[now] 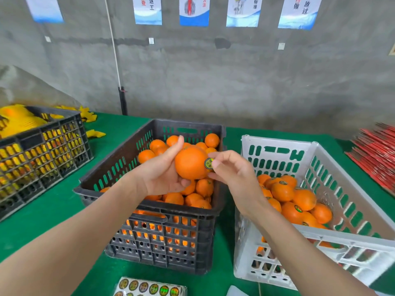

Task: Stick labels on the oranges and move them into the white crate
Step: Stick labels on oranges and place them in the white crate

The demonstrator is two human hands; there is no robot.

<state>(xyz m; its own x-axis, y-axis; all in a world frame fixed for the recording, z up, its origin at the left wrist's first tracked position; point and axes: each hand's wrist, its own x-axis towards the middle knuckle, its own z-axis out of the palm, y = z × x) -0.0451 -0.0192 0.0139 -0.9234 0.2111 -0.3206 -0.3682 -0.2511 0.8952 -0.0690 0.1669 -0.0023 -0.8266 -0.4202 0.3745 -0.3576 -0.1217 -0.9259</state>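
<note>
Over the middle black crate (pixel 188 211), the left hand (pixel 164 174) curls round one orange (pixel 190 162) while the right hand (pixel 233 174) pinches a round label (pixel 209 163) against its side. The sheet of labels (pixel 149 288) is cut off below. Three crates stand on the green desk (pixel 53 221); the right forearm partly hides the white crate (pixel 277 142) of labelled oranges.

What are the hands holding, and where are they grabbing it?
The left hand cups a round orange fruit from its left side and underneath. The right hand pinches a small round green-and-yellow label by its right edge, on the fruit.
</note>
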